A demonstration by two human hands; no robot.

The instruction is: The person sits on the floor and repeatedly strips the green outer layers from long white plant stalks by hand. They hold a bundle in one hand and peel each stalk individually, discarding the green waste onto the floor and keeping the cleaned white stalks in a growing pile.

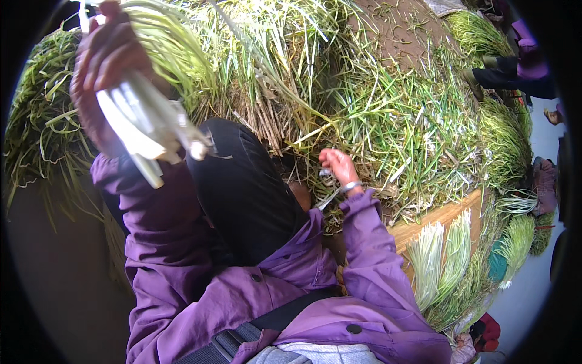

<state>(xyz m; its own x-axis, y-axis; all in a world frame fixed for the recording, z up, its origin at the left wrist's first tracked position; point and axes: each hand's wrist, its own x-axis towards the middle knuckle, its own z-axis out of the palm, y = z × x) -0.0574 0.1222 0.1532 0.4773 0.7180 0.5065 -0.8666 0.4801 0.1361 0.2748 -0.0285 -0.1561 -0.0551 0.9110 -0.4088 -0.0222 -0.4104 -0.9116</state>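
Observation:
My left hand (111, 68), raised at the upper left and blurred, is closed around a bunch of green vegetables with thick white stems (132, 120). The cut stem ends point down towards my knee, and the long leaves (177, 41) arch away behind the hand. Lower and to the right, my right hand (338, 164), with a metal bangle at the wrist, is held over loose leaves and trimmings (386, 123). Its fingers are curled, and something small and pale shows just below them. Whether they grip it cannot be told.
A big heap of leafy stalks (273, 59) lies beyond my black-trousered knee (241, 182), with darker greens (41, 104) at far left. Two pale bundles (427, 264) rest on a wooden board (473, 204) at right. More bundles (504, 141) and other people (529, 59) appear along the right edge.

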